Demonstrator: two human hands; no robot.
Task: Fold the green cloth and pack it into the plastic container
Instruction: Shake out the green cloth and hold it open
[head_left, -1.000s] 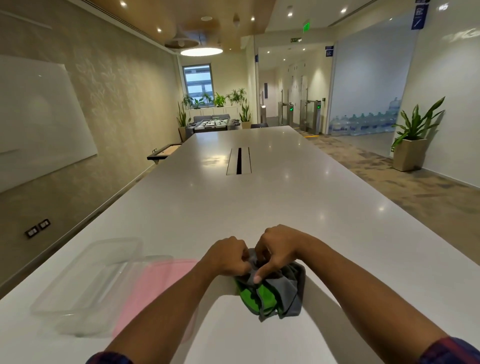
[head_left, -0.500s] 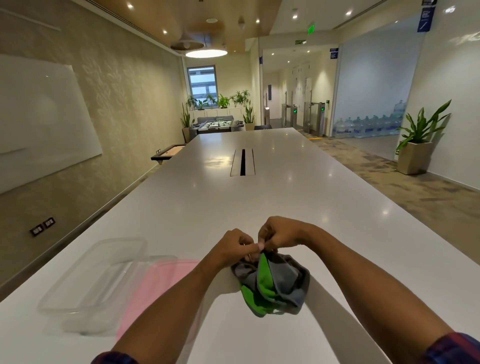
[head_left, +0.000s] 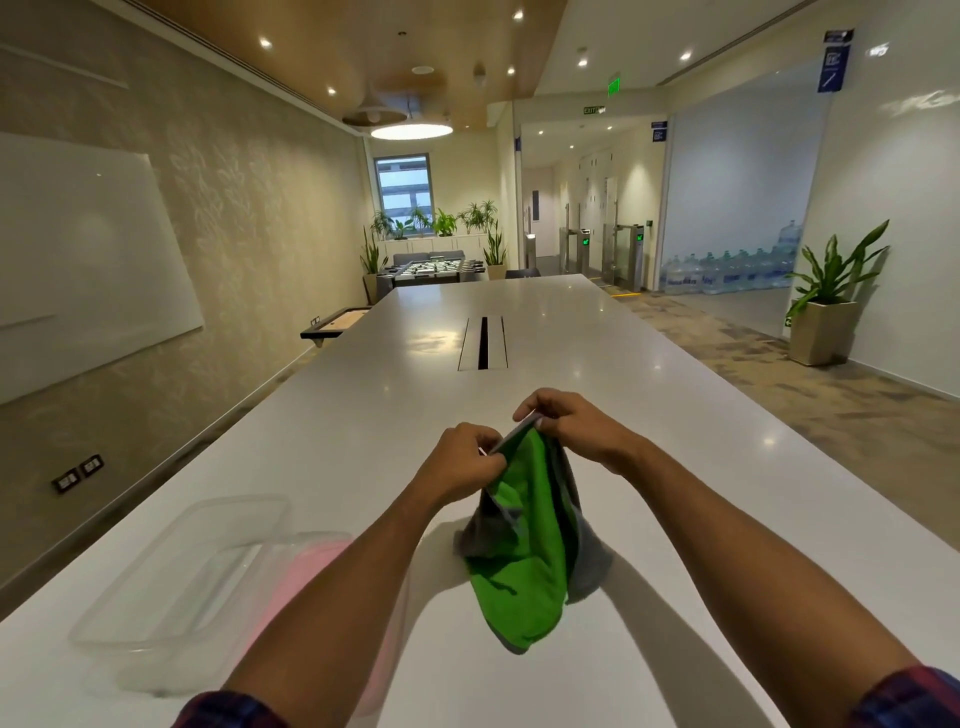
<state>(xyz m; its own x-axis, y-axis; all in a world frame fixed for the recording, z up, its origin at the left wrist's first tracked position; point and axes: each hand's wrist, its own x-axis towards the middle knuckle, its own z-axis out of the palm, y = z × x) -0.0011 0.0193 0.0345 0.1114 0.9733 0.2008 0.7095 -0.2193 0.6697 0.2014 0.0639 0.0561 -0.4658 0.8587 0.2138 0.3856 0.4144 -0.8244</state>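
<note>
The green cloth, green on one face and grey on the other, hangs crumpled over the white table. My left hand and my right hand each pinch its top edge, close together, with the right one higher and farther. The cloth's lower end droops near the tabletop. The clear plastic container stands on the table to the left, beyond my left forearm. A pink lid lies beside it, partly hidden by that forearm.
The long white table has a cable slot in its middle. A whiteboard hangs on the left wall. A potted plant stands on the floor at the right.
Both hands have lifted the cloth off the table and drawn its top edge apart. The bundle has opened and now hangs down, showing more of the green face.
</note>
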